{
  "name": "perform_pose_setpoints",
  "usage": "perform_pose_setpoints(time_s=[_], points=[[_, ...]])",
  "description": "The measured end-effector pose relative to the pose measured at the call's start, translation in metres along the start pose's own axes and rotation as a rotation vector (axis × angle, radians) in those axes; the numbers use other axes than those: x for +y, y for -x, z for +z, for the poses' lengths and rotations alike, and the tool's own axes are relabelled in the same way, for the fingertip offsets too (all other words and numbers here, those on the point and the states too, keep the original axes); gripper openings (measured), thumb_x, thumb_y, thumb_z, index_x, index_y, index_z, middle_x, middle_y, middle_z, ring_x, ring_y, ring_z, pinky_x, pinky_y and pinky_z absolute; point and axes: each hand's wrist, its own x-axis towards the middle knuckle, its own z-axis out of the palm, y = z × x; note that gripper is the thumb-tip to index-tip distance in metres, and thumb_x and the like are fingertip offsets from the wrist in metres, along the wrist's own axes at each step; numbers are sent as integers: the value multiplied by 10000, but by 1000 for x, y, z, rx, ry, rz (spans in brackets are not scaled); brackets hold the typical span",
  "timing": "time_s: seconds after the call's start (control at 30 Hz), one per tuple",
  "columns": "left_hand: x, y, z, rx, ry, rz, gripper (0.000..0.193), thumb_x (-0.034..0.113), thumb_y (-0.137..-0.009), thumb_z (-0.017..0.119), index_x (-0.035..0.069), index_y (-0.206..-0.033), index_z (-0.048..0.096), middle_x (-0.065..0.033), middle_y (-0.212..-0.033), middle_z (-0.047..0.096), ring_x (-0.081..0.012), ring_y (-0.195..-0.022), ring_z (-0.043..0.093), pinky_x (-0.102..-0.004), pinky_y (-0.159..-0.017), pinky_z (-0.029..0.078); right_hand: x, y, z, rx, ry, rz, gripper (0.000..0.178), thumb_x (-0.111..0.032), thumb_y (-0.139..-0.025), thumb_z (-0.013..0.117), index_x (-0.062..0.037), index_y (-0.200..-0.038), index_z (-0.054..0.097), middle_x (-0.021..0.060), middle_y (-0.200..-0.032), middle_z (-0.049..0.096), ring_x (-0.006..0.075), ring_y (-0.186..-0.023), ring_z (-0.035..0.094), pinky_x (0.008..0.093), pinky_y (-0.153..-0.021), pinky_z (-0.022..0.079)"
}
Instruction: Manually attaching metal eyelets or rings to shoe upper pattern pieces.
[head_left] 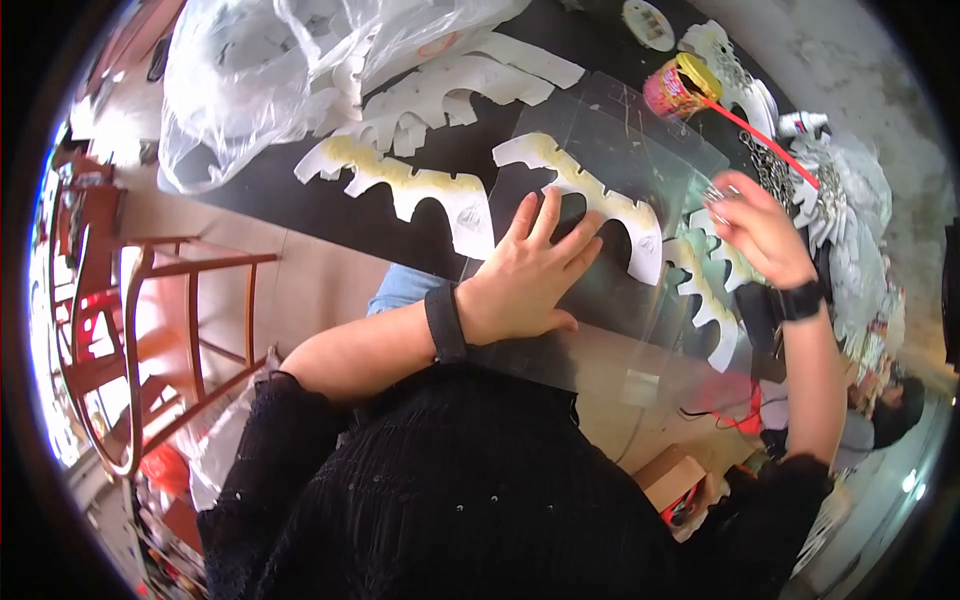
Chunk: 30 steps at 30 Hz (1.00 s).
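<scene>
- The white curved strip (588, 184) is lying on the dark worktop (350, 220), to the left of the pink tin (665, 92) and nearer to the person.
- The left hand (520, 280) is resting beside and partly over this strip, on its near side; its fingers are standing wide apart, and it is not gripping anything.
- The right hand (760, 230), nearer to the person than the pink tin and to its right, is pinching small shiny metal pieces (716, 198) between thumb and fingers; their exact shape I cannot tell.
- The strip is looking thin and very light, similar to card: probably stiff enough for lying flat, but easy to bend at its narrow parts.
- A yellowish band is running along its notched edge, the side towards the pink tin; I suppose it may be sticky, so fingers should be avoiding it.
- The plain white leg, below the pink tin, is seeming the best place for taking hold, with a soft pinch.
- A second strip (430, 190), farther left of the pink tin, is showing the same band and should be handling similarly.
</scene>
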Motion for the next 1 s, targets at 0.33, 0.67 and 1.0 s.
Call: perform_pose_setpoints(time_s=[0.33, 0.67, 1.0], points=[[2, 0, 6, 45, -55, -28, 824, 547, -642, 706, 60, -1278, 512, -119, -1403, 316, -466, -1289, 249, -557, -1042, 273, -12, -41, 58, 173, 6, -108, 340, 3, -876, 571, 17, -1202, 477, 102, -1012, 530, 215, -977, 596, 326, -917, 504], [1, 0, 5, 50, -76, -24, 803, 546, -642, 707, 58, -1256, 533, -117, -1387, 327, -458, -1273, 270, -556, -1035, 285, 8, -51, 50, 346, 127, -230, 143, 8, -879, 563, 22, -1011, 511, 90, -930, 558, 192, -862, 614, 306, -831, 527], [1, -1, 6, 61, -62, -31, 820, 541, -622, 724, 55, -1253, 529, -113, -1359, 340, -458, -1265, 282, -563, -1027, 292, 16, -49, 73, 365, 945, -480, 199, -77, -787, 693, -16, -905, 546, 61, -778, 614, 116, -671, 594, 258, -627, 487]])
